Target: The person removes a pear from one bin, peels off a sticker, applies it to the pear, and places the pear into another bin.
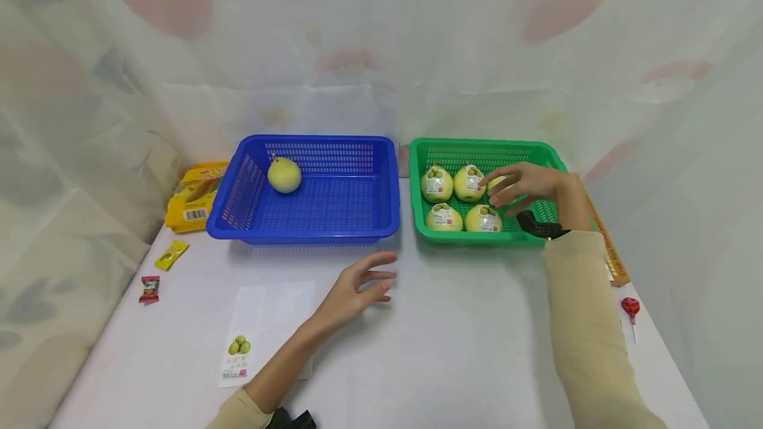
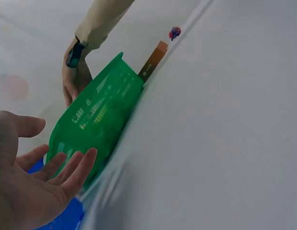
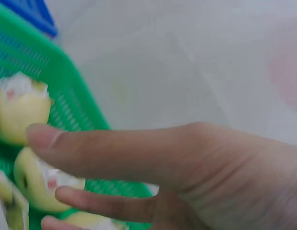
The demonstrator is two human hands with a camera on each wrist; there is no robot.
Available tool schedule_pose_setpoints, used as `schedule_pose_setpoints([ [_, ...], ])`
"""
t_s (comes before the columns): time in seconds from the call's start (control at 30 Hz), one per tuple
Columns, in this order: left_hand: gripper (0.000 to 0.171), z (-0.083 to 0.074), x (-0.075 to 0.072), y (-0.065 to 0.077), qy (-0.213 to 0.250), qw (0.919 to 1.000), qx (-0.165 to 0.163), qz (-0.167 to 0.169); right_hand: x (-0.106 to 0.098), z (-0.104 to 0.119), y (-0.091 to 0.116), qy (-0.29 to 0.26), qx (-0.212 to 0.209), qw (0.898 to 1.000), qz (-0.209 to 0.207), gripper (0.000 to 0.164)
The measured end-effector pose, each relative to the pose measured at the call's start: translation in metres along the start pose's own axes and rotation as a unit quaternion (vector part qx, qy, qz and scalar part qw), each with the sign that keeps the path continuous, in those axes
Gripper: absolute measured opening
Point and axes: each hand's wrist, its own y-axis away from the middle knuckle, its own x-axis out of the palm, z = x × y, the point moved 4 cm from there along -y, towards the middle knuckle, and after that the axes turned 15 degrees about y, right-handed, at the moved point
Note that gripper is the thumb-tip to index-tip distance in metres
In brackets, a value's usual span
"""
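Note:
My right hand [image 1: 527, 183] is over the right part of the green basket [image 1: 512, 237], its fingers spread and slightly bent. Several yellow-green pears with white printed labels sit there in two rows, such as a front pear [image 1: 483, 218]. The back-row pear [image 1: 496, 184] nearest my fingers is partly hidden by them. In the right wrist view the thumb overlaps a labelled pear [image 3: 22, 112]. My left hand [image 1: 360, 283] hovers over the white table with nothing in it, fingers apart and loosely bent. One pear without a label [image 1: 284, 175] lies in the blue basket [image 1: 304, 238].
A white sheet [image 1: 274, 310] with a pear-printed label lies beside my left forearm. Left of the blue basket are a yellow snack bag [image 1: 193, 200], a yellow packet [image 1: 171, 255] and a red candy [image 1: 150, 288]. At right lie an orange-brown box [image 1: 616, 263] and a red lollipop [image 1: 630, 308].

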Motion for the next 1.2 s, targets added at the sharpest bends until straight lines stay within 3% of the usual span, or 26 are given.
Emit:
schedule_pose_setpoints([
  [0.13,0.053,-0.007,-0.025,0.024,-0.005,0.9974,0.038,-0.061,-0.004,0.026,-0.004,0.012,-0.025,0.997,-0.070,0.054],
  [0.23,0.051,-0.017,-0.046,0.041,-0.006,0.9890,0.085,-0.121,-0.001,0.051,-0.016,0.018,-0.064,0.993,-0.099,0.048],
  [0.37,0.055,-0.033,-0.074,0.058,0.005,0.9718,0.112,-0.208,0.009,0.085,-0.039,-0.009,-0.122,0.987,-0.100,0.041],
  [0.5,0.061,-0.044,-0.094,0.067,0.019,0.9582,0.097,-0.268,0.023,0.122,-0.066,-0.047,-0.167,0.982,-0.081,0.039],
  [0.7,0.065,-0.049,-0.106,0.068,0.060,0.9544,0.076,-0.282,0.052,0.171,-0.110,-0.056,-0.197,0.978,-0.042,0.035],
  [0.87,0.064,-0.047,-0.106,0.067,0.095,0.9536,0.083,-0.274,0.081,0.195,-0.145,-0.066,-0.192,0.979,-0.009,0.033],
  [1.2,0.067,-0.045,-0.106,0.070,0.066,0.9570,0.076,-0.272,0.125,0.225,-0.179,-0.127,-0.182,0.975,0.018,0.035],
])
